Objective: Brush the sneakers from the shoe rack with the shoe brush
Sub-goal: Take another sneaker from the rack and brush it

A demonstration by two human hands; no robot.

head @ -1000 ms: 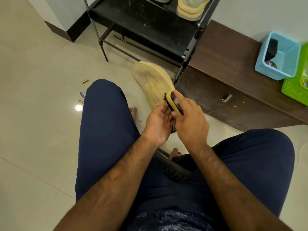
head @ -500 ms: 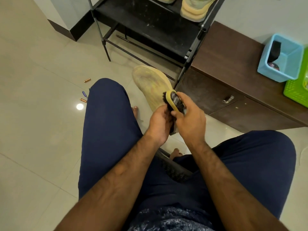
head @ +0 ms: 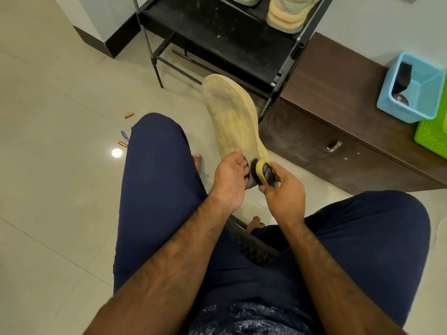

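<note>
The job looks like it is somewhere in the middle. One sneaker (head: 232, 117) is off the shoe rack (head: 217, 32) and is being brushed. Its yellow cloth top has some grey and pink marks on it, so I think it needs more brushing. Two other sneakers (head: 290, 13) sit on the top shelf of the rack, and I cannot tell if they are clean or dirty. The person sits with the sneaker held up in the air in front of the knees, above the floor (head: 60, 93). Its toe points away, toward the rack. The left hand (head: 228, 182) holds the sneaker at the heel end, with its fingers (head: 235, 157) curled around the edge there. The right hand (head: 285, 194) holds the shoe brush (head: 262, 174), with its fingers wrapped tight around the yellow back. The dark bristles touch the sneaker close to the heel, just beside the left hand. Both arms reach forward between the legs, and the two hands are very close together. A blue basket (head: 411, 112) sits on the brown bench (head: 338, 81) to the right, well apart from the hands.
</note>
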